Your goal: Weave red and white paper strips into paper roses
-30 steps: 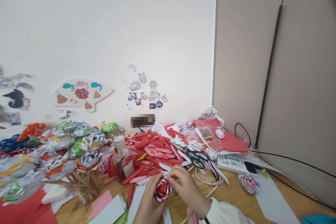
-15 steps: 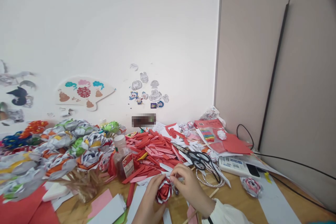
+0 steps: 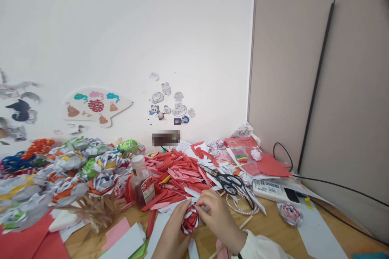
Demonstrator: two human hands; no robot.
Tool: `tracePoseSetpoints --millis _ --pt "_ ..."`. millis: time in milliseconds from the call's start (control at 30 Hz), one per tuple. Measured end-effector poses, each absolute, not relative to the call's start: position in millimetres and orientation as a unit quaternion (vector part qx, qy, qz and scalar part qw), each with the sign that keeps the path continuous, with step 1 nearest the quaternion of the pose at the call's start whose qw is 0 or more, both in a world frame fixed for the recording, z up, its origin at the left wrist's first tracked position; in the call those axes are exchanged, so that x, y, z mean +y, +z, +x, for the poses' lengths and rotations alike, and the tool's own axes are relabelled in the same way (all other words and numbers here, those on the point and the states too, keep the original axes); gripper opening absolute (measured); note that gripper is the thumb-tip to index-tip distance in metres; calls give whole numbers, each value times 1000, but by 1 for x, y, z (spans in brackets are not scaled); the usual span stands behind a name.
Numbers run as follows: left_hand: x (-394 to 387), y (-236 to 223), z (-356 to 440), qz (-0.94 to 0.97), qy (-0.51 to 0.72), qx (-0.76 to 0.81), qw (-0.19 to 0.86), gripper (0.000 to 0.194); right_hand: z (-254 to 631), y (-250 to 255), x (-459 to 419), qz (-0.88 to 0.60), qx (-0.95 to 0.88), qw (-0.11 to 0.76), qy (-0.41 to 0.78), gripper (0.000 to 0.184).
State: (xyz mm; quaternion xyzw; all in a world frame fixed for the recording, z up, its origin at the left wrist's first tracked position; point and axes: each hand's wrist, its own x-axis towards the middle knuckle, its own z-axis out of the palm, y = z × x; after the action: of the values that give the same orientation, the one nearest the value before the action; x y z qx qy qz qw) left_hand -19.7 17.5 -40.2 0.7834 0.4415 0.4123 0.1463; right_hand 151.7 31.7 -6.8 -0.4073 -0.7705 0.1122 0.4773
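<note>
Little changed: left fingers (image 3: 180, 211) curled round paper flower (image 3: 191, 221); right fingers (image 3: 204, 199) still pinched at flower's right edge; work seemingly ongoing.

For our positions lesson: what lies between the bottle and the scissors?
In the head view, a heap of mostly red and pink paper strips.

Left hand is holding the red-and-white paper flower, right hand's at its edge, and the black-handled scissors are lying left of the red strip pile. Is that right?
Not quite: the head view shows the black-handled scissors lying right of the red strip pile. Left hand and right hand are as stated at the red-and-white paper flower.
</note>
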Motion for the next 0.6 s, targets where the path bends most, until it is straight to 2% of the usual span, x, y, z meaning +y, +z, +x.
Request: tracePoseSetpoints --millis 267,367,600 --pt "19 -42 -19 772 437 434 156 62 150 -8 29 -399 -815 420 12 17" --pt "19 -42 -18 772 440 431 158 62 149 -8 29 -406 -817 409 15 16" --pt "16 -36 -16 754 458 438 172 56 150 -12 34 -440 -750 484 95 13"
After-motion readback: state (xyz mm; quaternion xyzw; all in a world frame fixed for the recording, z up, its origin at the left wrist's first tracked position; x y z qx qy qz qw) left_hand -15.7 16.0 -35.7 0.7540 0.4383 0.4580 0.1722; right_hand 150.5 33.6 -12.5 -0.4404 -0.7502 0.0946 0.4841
